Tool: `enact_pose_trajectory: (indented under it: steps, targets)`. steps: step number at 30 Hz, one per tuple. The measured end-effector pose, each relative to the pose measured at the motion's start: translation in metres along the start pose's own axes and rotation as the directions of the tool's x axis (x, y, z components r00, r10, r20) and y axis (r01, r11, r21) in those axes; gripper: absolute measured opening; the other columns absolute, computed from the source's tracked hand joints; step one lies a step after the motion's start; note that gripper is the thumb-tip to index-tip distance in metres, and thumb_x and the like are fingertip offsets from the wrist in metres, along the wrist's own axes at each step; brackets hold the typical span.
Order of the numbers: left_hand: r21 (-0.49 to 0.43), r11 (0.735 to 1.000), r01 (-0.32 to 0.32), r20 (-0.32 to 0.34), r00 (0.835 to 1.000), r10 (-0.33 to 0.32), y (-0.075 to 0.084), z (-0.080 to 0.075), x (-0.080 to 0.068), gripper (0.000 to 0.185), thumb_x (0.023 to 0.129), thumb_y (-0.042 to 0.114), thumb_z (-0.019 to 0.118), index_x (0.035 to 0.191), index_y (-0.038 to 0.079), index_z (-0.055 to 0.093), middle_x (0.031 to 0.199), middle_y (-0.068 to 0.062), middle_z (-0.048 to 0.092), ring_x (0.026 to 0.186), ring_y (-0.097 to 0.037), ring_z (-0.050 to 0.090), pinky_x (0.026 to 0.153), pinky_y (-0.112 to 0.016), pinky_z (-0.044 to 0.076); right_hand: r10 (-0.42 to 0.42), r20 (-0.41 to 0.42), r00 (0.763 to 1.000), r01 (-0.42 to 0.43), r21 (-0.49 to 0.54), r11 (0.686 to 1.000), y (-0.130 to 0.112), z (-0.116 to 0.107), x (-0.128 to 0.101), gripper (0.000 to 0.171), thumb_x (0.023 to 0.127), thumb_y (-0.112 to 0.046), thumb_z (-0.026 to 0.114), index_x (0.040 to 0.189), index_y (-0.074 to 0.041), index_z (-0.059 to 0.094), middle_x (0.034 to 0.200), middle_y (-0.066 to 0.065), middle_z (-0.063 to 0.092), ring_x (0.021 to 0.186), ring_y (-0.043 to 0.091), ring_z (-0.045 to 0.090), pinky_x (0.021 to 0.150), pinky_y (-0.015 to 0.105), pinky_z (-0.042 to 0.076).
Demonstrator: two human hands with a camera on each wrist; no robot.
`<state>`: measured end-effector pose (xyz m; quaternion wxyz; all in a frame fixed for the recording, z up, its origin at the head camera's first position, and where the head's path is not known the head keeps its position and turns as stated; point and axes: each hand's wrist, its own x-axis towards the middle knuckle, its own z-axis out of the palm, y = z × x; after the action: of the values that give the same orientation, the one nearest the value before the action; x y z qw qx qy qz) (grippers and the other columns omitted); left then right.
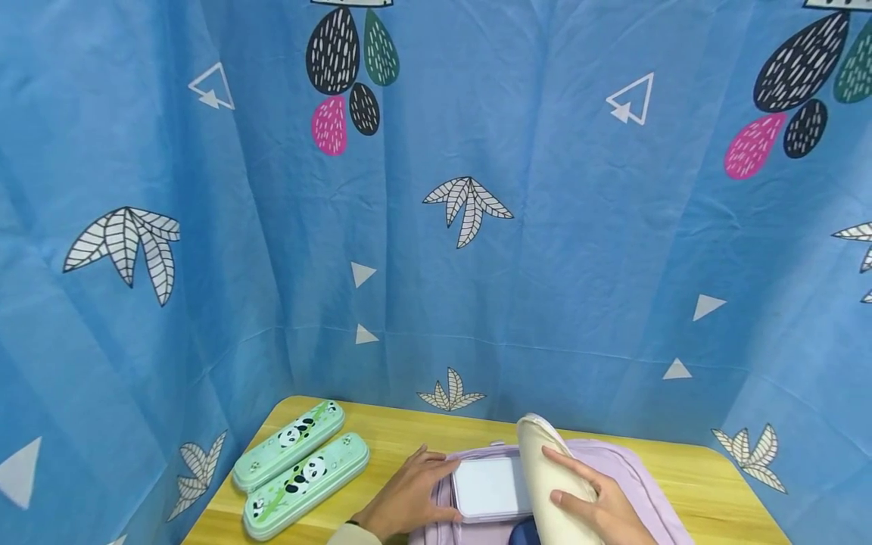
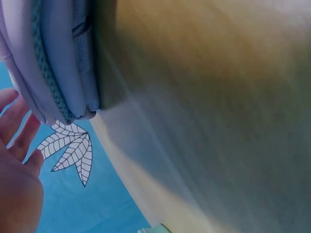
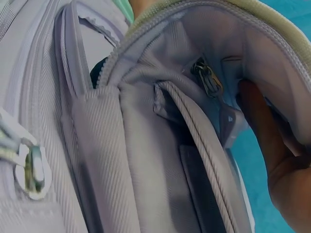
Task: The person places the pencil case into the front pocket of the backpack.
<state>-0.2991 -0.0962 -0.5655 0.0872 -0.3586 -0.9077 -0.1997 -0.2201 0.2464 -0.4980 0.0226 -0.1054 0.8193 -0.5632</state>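
A lilac fabric backpack (image 1: 633,469) lies flat on the yellow wooden table (image 1: 422,439), its front pocket unzipped. Inside that pocket sits a flat white rectangular box with a lilac rim (image 1: 489,488). The right hand (image 1: 599,503) grips the cream-coloured pocket flap (image 1: 548,473), thumb on its outer face and fingers curled behind, holding it folded up off the backpack. The left hand (image 1: 412,496) rests on the backpack's left edge with fingers nearly straight, thumb touching the white box, closed round nothing. Left of the backpack, well apart from it, two mint-green panda-print pencil tins (image 1: 300,465) lie side by side. Only the right wrist view shows the pocket's pale lining, its zip teeth and a metal zip pull (image 3: 208,77); the left wrist view shows the backpack's stacked seams (image 2: 58,63) from the side, resting on the table
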Motion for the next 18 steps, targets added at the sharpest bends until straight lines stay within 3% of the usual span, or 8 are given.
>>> enact_pose_trajectory:
  steps: [8,15,18]
  targets:
    - [0.024,1.000,-0.006,-0.055,0.998,0.008,0.011,0.008,0.005,0.085,0.088,0.064,0.084,0.151,0.009,0.066,0.139,0.000,0.075,0.135,-0.020,0.064,0.128,-0.055,0.041,0.031,-0.021,0.999,-0.029,0.094,0.995,-0.001,0.007,-0.001,0.064,0.103,-0.018,0.074,0.163,-0.014,0.052,0.172,0.031,0.034,0.113,0.002,0.065,0.089,0.028,0.063]
    - [0.056,0.998,0.024,-0.065,0.998,-0.020,0.032,0.017,0.015,0.087,0.084,0.061,0.089,0.150,0.011,0.066,0.138,0.002,0.076,0.133,-0.017,0.065,0.128,-0.052,0.042,0.081,-0.073,0.994,-0.071,0.137,0.988,0.002,0.009,-0.003,0.064,0.102,-0.020,0.075,0.162,-0.020,0.054,0.176,0.020,0.032,0.123,-0.012,0.053,0.096,0.020,0.057]
    - [0.083,0.996,0.009,-0.089,0.996,-0.001,0.042,0.021,0.021,0.087,0.082,0.062,0.090,0.150,0.012,0.067,0.136,0.003,0.076,0.130,-0.015,0.066,0.124,-0.051,0.047,0.112,-0.074,0.991,-0.097,0.174,0.980,0.002,0.009,-0.003,0.065,0.102,-0.021,0.074,0.164,-0.020,0.052,0.176,0.014,0.031,0.124,-0.014,0.052,0.097,0.020,0.057]
